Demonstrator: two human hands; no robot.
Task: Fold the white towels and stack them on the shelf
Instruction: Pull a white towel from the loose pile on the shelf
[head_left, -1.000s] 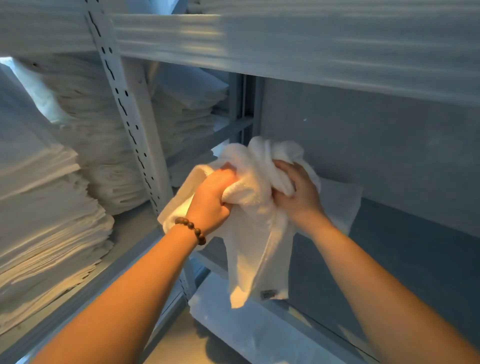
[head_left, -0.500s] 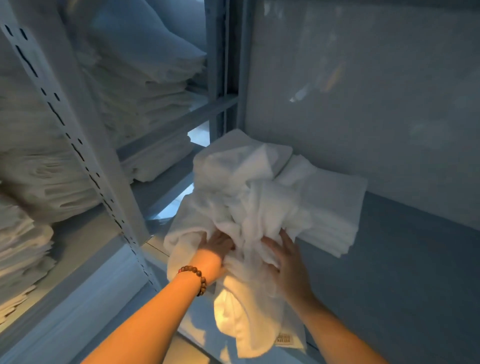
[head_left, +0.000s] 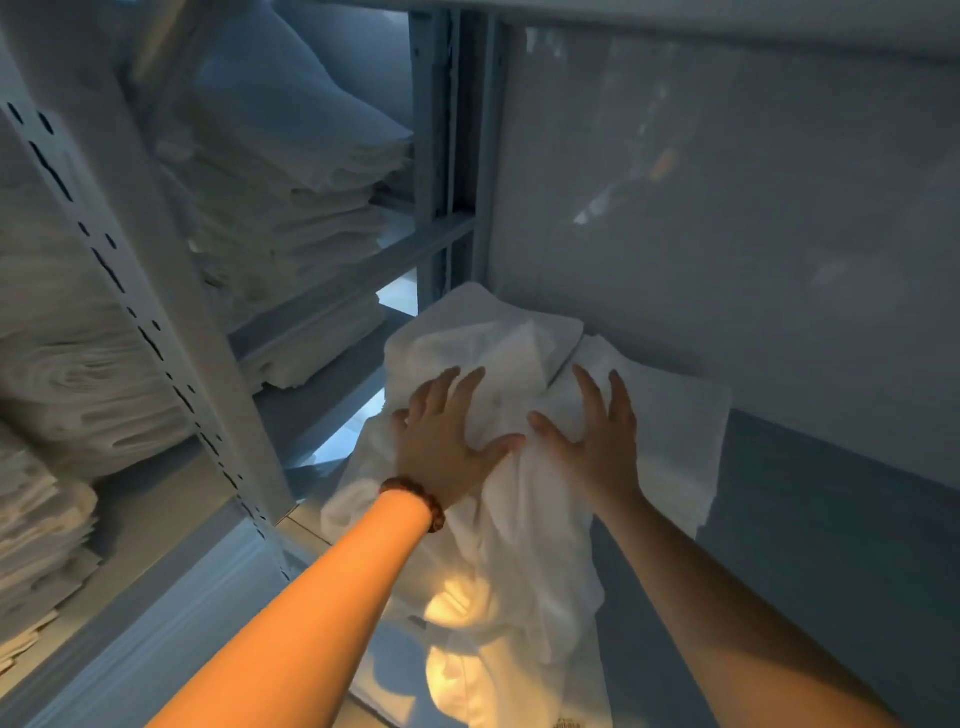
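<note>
Grey metal shelf (head_left: 831, 519) bears a crumpled white towel (head_left: 519, 519), both hands (head_left: 519, 441) spread flat on it.

Grey shelf (head_left: 810, 545) — crumpled white towel (head_left: 519, 545) over folded towels (head_left: 675, 431).

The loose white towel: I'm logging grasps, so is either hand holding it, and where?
Nothing is gripped. Left hand and right hand press flat, fingers spread, on the loose towel's upper part.

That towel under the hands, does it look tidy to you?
No. The loose towel is crumpled, draped over the folded stack and hanging off the shelf edge. Left hand and right hand press flat on it.
</note>
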